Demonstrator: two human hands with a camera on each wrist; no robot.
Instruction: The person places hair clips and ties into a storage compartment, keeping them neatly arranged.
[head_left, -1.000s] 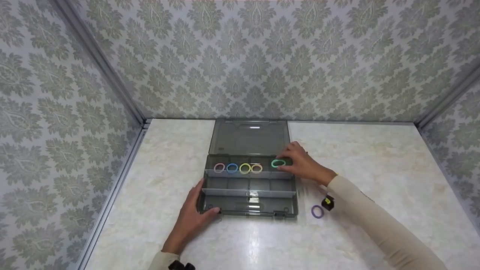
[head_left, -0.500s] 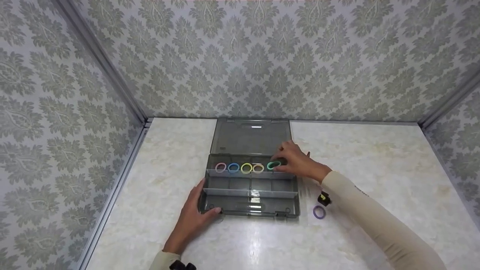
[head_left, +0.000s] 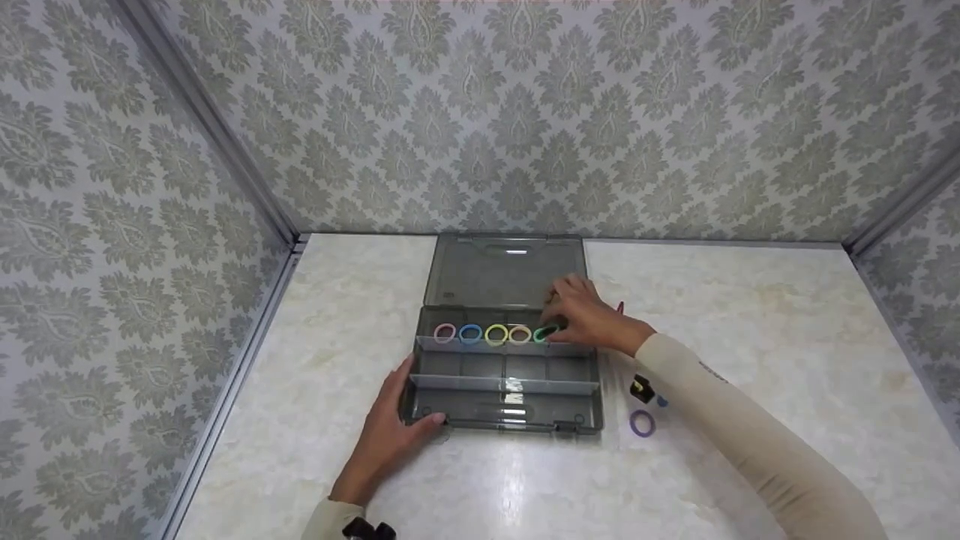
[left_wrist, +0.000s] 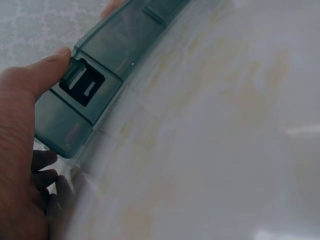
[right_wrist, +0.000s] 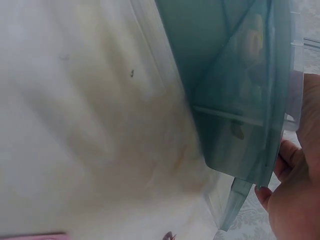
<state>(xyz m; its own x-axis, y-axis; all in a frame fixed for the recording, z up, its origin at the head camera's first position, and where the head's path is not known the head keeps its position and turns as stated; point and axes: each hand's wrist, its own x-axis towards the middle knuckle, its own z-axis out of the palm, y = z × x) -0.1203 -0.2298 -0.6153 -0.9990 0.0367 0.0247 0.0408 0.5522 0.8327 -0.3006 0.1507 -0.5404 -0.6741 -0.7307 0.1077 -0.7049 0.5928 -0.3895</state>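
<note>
A grey see-through organizer box [head_left: 480,401] with dividers lies on the table, its lid [head_left: 506,271] folded back. My left hand [head_left: 391,435] grips its front left corner; in the left wrist view the thumb [left_wrist: 52,67] presses near the black latch [left_wrist: 82,82]. Over the back row, at the right end, my right hand [head_left: 589,319] pinches a green ring [head_left: 538,334], partly hidden by the fingers. Left of it, pink [head_left: 445,333], blue [head_left: 470,334], yellow [head_left: 496,334] and peach [head_left: 519,334] rings stand in a line along the back divider.
On the table right of the box lies a purple ring [head_left: 642,424]. A small blue thing [head_left: 662,401] peeks out by the right sleeve, and a red tip [head_left: 621,307] shows behind the right hand. Patterned walls enclose the table.
My right hand has moved left and slightly down with the green ring, bringing it beside the peach one. The left hand keeps its grip on the box.
</note>
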